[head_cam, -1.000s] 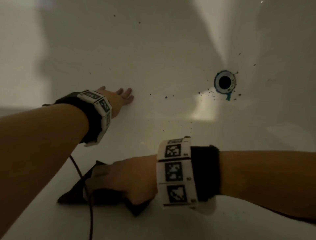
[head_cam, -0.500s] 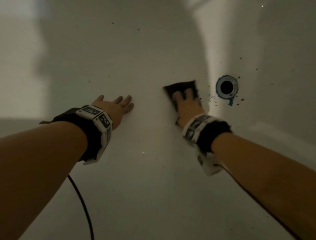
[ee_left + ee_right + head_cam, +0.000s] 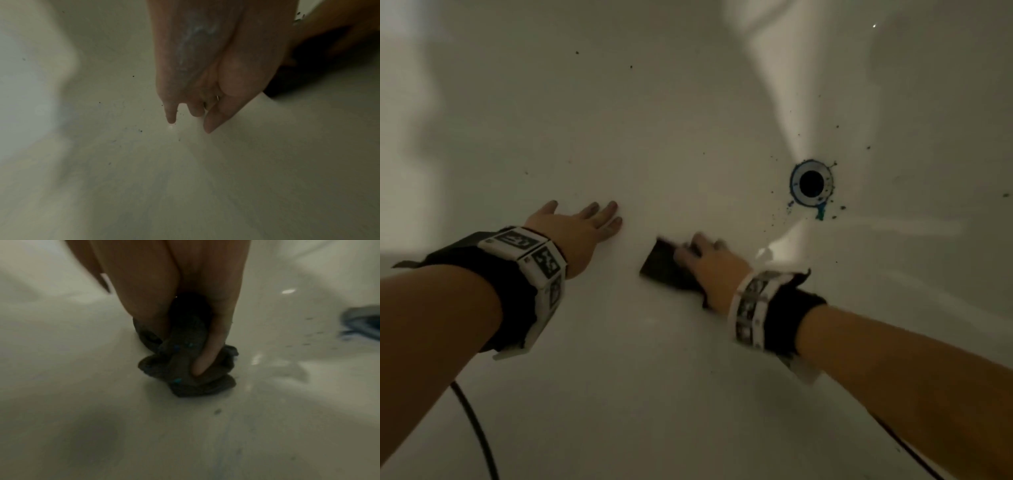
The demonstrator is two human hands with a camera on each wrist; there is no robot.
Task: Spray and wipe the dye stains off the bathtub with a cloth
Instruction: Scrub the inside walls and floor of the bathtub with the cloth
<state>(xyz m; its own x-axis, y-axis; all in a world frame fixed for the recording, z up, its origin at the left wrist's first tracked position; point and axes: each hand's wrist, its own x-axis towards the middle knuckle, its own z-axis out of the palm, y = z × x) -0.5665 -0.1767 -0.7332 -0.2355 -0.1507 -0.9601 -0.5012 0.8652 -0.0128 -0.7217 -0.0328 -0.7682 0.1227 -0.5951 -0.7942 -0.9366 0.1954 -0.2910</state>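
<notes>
2 hands in bathtub [image 3: 688, 102], right hand [image 3: 709, 270] gripping 1 cloth [image 3: 661, 270], left hand [image 3: 575, 233] flat

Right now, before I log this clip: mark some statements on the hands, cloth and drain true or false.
1. The right hand grips the dark cloth. True.
2. The left hand holds a spray bottle. False: it rests flat on the bathtub, holding nothing.
3. Blue-green dye rings the drain. True.
4. The cloth covers the drain. False: it sits left of it, apart.
5. Dark specks remain near the drain. True.
</notes>
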